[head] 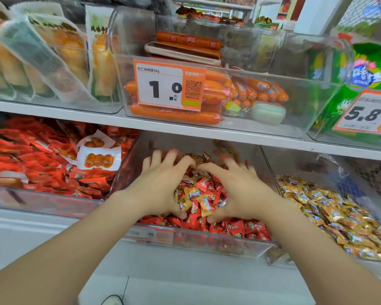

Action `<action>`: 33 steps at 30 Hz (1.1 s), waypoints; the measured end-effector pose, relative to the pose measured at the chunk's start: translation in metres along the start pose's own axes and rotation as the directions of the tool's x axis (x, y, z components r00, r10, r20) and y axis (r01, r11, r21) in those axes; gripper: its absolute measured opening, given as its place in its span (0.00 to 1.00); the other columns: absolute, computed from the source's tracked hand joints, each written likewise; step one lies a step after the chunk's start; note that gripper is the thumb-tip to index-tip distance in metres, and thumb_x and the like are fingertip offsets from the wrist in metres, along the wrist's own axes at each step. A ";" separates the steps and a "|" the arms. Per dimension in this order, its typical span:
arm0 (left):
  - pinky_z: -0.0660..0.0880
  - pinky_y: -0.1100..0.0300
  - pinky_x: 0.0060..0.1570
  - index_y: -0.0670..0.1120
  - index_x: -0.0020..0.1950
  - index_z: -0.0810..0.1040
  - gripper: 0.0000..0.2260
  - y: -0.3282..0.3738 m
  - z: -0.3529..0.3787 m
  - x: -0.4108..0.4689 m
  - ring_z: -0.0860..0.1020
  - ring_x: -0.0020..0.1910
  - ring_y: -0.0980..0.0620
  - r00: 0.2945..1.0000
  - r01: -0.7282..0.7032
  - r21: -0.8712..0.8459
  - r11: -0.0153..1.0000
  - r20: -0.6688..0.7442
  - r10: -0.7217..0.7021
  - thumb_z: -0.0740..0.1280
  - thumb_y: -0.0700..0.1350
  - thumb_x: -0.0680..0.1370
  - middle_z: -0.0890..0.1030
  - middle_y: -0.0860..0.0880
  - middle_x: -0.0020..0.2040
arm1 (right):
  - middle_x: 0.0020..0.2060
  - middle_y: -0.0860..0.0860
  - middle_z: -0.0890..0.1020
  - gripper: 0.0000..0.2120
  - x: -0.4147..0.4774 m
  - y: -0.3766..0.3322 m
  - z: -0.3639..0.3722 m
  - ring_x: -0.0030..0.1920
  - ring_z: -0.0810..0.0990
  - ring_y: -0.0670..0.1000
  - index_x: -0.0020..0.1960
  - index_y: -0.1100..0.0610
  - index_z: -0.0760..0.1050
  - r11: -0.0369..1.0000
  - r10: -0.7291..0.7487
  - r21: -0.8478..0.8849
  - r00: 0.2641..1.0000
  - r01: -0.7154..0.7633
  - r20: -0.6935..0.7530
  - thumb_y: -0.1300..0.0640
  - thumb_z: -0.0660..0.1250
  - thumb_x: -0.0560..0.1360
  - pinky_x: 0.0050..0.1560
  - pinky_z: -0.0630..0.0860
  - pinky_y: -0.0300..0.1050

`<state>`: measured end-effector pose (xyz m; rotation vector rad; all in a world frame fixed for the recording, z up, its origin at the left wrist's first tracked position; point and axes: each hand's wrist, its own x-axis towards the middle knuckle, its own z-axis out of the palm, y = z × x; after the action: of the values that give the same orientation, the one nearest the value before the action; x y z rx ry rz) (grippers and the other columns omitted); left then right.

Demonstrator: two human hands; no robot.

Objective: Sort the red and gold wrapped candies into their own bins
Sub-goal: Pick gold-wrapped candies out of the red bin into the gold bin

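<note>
The left hand [161, 186] and the right hand [242, 190] are both lying on the candy with fingers spread and lightly bent, thumbs turned inward toward each other; they are cupping a mound between them rather than pinching any single piece; neither hand is closing round anything that I can see.

Between the palms a heap of small red and gold foil-wrapped candies [198, 194] is sitting mixed together, gold pieces scattered over a mostly red mass; this heap is lying in the clear plastic middle bin [207, 241] on the lower shelf, toward its front.

Just beside it, to the right, a second clear plastic bin [271, 172] is holding a pile of gold-wrapped candies [339, 216] with no red showing; that is likely the gold bin, so the middle one is probably serving as the red bin.

The step in hand looks like gathering and raking the mixed pile to bring the stray gold pieces up; sorting is well short of done, since many gold wrappers are showing among the red.

The next move is calling for one hand to narrow to a fingertip pinch on a gold piece near the top of the mound, then to carry it across the dividing wall to the right.

Farther out, red flat snack packets [42, 168] are filling the left bin; above the white shelf board [185, 128], orange sausages [174, 114] are lying behind an orange-and-white price tag [169, 84].
</note>
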<state>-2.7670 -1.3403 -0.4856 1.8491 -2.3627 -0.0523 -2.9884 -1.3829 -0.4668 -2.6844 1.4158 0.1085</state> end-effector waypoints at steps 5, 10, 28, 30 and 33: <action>0.76 0.47 0.54 0.60 0.59 0.68 0.35 -0.001 -0.005 -0.004 0.70 0.56 0.53 0.995 -0.096 -0.144 0.985 -0.005 0.096 0.84 0.61 0.60 0.69 0.58 0.56 | 0.56 0.46 0.66 0.41 -0.012 0.004 -0.005 0.57 0.68 0.54 0.58 0.41 0.66 0.999 -0.030 -0.030 0.985 0.025 -0.170 0.33 0.84 0.54 0.53 0.72 0.52; 0.76 0.51 0.58 0.61 0.66 0.74 0.24 -0.003 0.006 -0.007 0.74 0.60 0.56 0.981 -0.184 -0.223 0.957 0.015 0.192 0.78 0.58 0.73 0.73 0.59 0.59 | 0.40 0.42 0.77 0.33 -0.015 0.017 0.001 0.42 0.77 0.49 0.51 0.45 0.69 0.998 0.008 0.063 0.994 -0.001 -0.112 0.37 0.85 0.57 0.38 0.73 0.48; 0.79 0.57 0.43 0.56 0.47 0.81 0.19 0.002 -0.006 0.004 0.78 0.42 0.59 0.999 -0.050 -0.401 0.915 -0.020 0.046 0.86 0.53 0.63 0.80 0.56 0.43 | 0.43 0.41 0.83 0.14 -0.036 0.036 -0.009 0.43 0.81 0.39 0.55 0.44 0.85 0.946 0.084 0.323 0.961 0.006 -0.264 0.47 0.82 0.70 0.49 0.78 0.36; 0.80 0.57 0.46 0.56 0.53 0.83 0.20 0.001 -0.009 0.001 0.79 0.43 0.58 0.998 -0.055 -0.414 0.909 -0.018 0.052 0.86 0.49 0.65 0.80 0.56 0.46 | 0.47 0.40 0.86 0.10 -0.040 0.033 -0.011 0.47 0.82 0.38 0.58 0.44 0.85 0.945 0.068 0.324 0.947 0.040 -0.315 0.54 0.76 0.78 0.52 0.78 0.33; 0.77 0.59 0.53 0.59 0.60 0.83 0.19 -0.004 -0.010 -0.004 0.77 0.50 0.58 0.997 -0.075 -0.368 0.927 -0.003 0.079 0.82 0.47 0.72 0.76 0.57 0.52 | 0.50 0.40 0.85 0.20 -0.045 0.019 -0.013 0.50 0.82 0.40 0.55 0.44 0.85 0.935 -0.033 0.330 0.958 0.131 -0.284 0.67 0.63 0.80 0.53 0.77 0.33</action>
<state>-2.7607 -1.3369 -0.4762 1.5802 -2.2387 -0.4668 -3.0291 -1.3582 -0.4505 -2.5237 1.2394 -0.4939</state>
